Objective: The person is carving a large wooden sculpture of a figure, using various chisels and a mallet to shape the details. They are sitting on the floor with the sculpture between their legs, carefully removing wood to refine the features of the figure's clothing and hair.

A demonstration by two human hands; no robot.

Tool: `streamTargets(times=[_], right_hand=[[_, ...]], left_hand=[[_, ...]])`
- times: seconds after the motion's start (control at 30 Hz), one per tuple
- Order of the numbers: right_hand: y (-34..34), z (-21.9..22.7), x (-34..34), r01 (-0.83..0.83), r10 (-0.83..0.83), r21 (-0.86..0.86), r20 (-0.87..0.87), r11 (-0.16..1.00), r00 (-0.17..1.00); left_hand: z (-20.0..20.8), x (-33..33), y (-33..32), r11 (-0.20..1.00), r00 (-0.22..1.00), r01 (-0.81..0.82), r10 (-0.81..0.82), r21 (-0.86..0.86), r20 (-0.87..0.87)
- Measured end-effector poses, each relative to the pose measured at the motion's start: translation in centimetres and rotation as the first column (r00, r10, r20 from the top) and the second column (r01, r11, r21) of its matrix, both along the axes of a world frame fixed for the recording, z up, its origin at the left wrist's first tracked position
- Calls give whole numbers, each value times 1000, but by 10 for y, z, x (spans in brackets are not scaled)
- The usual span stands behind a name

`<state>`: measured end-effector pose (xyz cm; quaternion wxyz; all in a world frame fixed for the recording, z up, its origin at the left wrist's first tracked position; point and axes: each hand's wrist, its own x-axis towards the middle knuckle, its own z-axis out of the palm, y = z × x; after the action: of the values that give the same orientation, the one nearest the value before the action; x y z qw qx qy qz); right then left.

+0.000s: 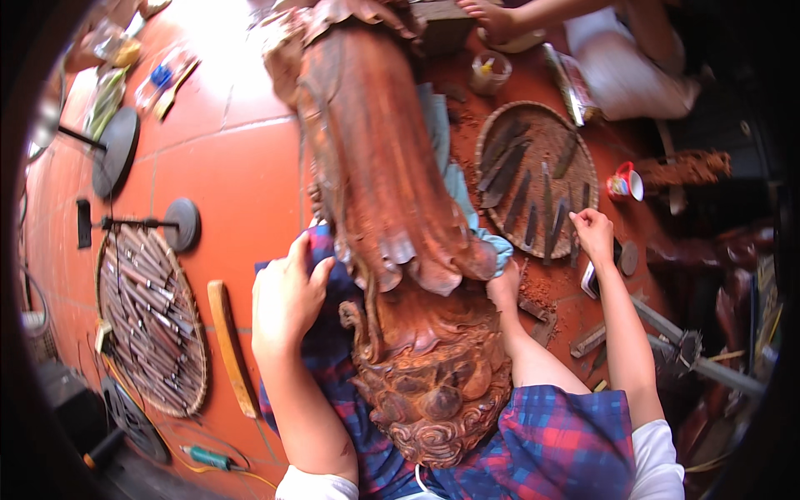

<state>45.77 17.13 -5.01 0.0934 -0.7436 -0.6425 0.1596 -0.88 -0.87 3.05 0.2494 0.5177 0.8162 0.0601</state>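
A large reddish-brown wood carving [367,125] lies across my lap, its ornate base with scrolls and round bosses toward me. My left hand [287,287] rests on my plaid-covered knee beside the carving, thumb and fingers apart, holding nothing. To the right is a round woven tray [483,137] with several dark, flat, file-like strips and reddish dust. Over its near right edge, my right hand [593,235] has thumb and forefinger pinched together at the end of a narrow dark strip [573,250]. Blue cloth [457,187] is tucked along the carving's right side.
At left, a round basket [200,358] holds many wood-handled carving tools, with a curved wooden bar [227,346] beside it. A red cup [621,183] and metal frame [658,321] stand right. Another person [625,71] sits at the far right.
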Motion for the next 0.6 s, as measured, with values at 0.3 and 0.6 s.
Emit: streamTargets(times=[0.3, 0.6], right_hand=[[-21, -27, -16, 79, -81, -15, -156, 997, 985], [5, -57, -98, 174, -337, -402, -379, 899, 862]], left_hand=[[-5, 8, 8, 993, 991, 90, -98, -80, -96], [-6, 12, 11, 989, 980, 102, -119, -111, -159]])
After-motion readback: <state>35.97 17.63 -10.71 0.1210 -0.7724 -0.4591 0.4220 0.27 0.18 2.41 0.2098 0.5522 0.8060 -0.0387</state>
